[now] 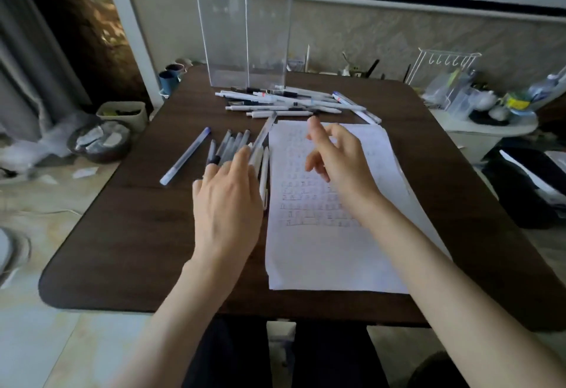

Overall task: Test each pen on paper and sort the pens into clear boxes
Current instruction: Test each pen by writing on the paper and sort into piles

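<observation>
Head view, one moment.

Table point(128, 234): dark wood, rounded corners. Sheet of paper point(318, 253) lies right of centre, with rows of small test marks across its middle.

Clear boxes point(245, 32): two tall ones, upright, side by side and touching, at the far edge of the table.

Pens, three lots:
- Loose pile of pens point(291, 104), mostly white barrels, just in front of the boxes and beyond the far edge of the paper.
- Row of grey pens point(228, 145) left of the paper, lying close together, tips pointing away from the person. A clear-barrelled pen point(266, 128) slants across its right side, and a white pen point(264, 173) lies along the paper's left edge.
- Blue-capped pen point(185, 156) lies alone, further left, apart from the row.

Left hand point(228, 207): palm down, fingers straight, over the near ends of the grey row. The fingertips are at the pens, and contact is likely but blurred. Nothing is clasped in it.

Right hand point(337, 164): raised above the upper part of the paper, fingers loosely spread, index finger pointing toward the pile. It holds nothing, and no pen is in either hand.

Surroundings: two blue cups point(170, 76) sit by the far left corner, and a white wire rack point(444, 63) stands to the right, off the table.
</observation>
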`<state>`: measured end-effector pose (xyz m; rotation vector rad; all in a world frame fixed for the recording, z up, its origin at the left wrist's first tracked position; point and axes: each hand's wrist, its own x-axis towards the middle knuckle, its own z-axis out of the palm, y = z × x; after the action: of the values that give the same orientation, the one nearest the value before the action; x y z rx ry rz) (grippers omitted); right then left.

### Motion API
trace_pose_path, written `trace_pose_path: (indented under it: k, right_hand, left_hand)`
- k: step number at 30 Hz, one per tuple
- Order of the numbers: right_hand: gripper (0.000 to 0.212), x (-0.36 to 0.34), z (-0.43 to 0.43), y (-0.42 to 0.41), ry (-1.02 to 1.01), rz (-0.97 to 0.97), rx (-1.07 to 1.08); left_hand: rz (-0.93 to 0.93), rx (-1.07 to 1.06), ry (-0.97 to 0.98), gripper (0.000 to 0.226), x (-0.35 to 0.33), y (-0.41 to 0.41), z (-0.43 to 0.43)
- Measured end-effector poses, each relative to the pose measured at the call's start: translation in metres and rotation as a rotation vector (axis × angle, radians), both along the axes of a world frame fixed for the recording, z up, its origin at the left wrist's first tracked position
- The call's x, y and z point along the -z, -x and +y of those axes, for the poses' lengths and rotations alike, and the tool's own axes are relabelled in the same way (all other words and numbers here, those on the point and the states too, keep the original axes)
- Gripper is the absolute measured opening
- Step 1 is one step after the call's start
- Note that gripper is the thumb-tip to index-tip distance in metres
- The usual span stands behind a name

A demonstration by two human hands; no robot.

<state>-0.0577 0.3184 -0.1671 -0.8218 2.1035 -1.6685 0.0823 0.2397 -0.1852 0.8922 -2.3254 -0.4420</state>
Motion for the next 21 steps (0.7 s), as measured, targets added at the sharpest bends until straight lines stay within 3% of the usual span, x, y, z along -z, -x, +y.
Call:
trace_pose_path:
  k: [5,11,15,21]
  right_hand:
    - [0.035,0.003,-0.025,0.036,-0.061,0.084,0.064]
    - [0.021,0.017,-0.071,0.099,-0.381,0.588,-0.007]
    - [0.027,0.027,-0.102,0.112,-0.566,0.769,-0.195]
    - [0.016,0.034,-0.132,0.116,-0.718,1.058,-0.140]
  left_hand:
    - [-0.144,-0.166,0.108,0.014,0.021,0.008,-0.020]
    - [-0.163,0.074,0.074,0.028,0.030,0.014,-0.020]
    - [-0.174,0.088,0.045,0.032,0.031,0.012,-0.022]
    - [-0.161,0.089,0.040,0.026,0.033,0.014,-0.021]
